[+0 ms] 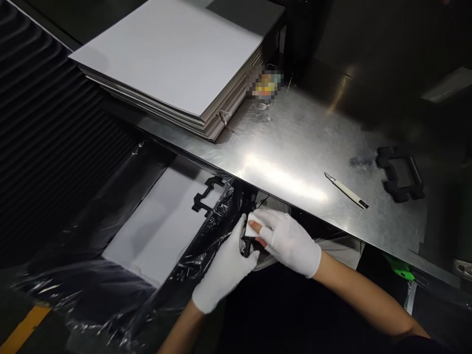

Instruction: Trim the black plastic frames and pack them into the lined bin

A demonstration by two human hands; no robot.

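My left hand, in a white glove, is closed around a dark plastic part, mostly hidden by my fingers. My right hand, gloved with bare fingertips showing, pinches a small white pad against that part. Left of my hands, a black notched frame lies on a white sheet inside a container lined with clear plastic film. A similar black frame rests on the metal table to the right.
A utility knife lies on the table, blade tip pointing up and left. At the back left stands a tall stack of white-topped sheets. Below the table edge at right is a green-handled tool. Dark ridged material fills the left side.
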